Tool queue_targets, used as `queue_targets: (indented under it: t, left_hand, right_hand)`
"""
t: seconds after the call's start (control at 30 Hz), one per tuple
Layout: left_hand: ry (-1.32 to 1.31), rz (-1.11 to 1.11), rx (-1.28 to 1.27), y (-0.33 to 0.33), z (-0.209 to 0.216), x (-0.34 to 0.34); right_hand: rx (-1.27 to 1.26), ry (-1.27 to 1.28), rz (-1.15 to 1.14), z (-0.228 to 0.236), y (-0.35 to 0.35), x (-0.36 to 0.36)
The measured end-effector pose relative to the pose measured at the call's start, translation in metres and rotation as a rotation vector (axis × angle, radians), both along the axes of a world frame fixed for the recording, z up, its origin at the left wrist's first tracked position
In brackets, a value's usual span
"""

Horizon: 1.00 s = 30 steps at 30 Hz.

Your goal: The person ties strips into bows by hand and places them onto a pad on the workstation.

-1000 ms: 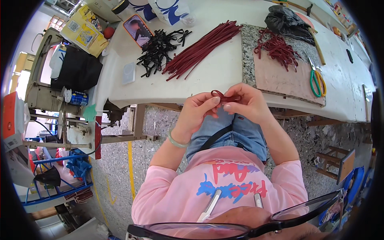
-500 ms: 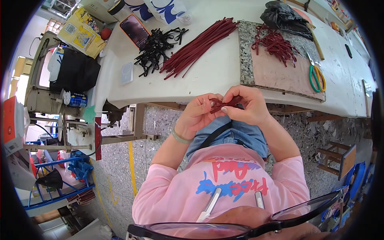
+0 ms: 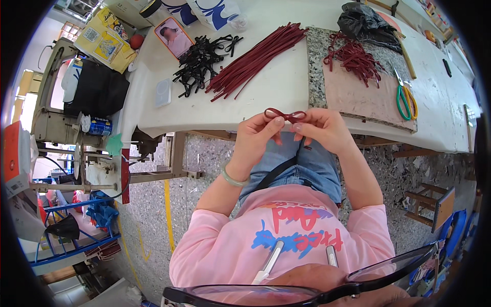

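Between my hands, just off the table's near edge, is a dark red ribbon bow (image 3: 286,116) with two loops showing. My left hand (image 3: 259,131) pinches its left side between thumb and fingers. The right side is pinched by my right hand (image 3: 321,129), with a tail of ribbon hanging below. On the table beyond lies a long bundle of dark red ribbon strips (image 3: 258,61). Left of it is a heap of black ribbon bows (image 3: 198,64). A tangled pile of dark red bows (image 3: 355,60) rests on the stone slab (image 3: 315,77) at right.
Green-and-yellow-handled scissors (image 3: 405,100) lie on the slab's right side, near a black plastic bag (image 3: 365,24). A phone (image 3: 174,38) leans at the back left, with a small white square case (image 3: 162,92) nearer. A sewing machine (image 3: 53,97) stands left; a wooden stool (image 3: 432,204) is on the floor.
The ribbon, bunched between my fingers before, now shows as a bow with two open loops. My hands have drawn slightly apart. The phone's picture has changed from dark to bright.
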State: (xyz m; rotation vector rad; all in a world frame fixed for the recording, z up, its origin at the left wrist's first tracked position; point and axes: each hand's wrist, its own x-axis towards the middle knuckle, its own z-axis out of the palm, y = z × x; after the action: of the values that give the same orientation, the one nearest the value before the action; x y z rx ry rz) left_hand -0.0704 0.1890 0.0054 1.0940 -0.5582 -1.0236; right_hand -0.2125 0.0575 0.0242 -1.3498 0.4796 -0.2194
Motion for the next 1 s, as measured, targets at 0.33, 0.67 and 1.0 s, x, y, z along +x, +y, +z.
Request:
queue_targets:
  t: [0.33,0.67,1.0]
  left_hand:
    - [-0.014,0.031,0.024,-0.005,0.008,-0.018]
    - [0.074,0.122,-0.024,-0.006,0.011,-0.026]
    - [-0.038,0.052,0.004,-0.007,0.019,-0.018]
  right_hand:
    - [0.075,-0.176,-0.085,-0.013,0.014,0.000]
    - [0.077,-0.300,-0.116,-0.018,0.015,-0.005]
    - [0.109,-0.173,-0.109,0.006,0.003,-0.006]
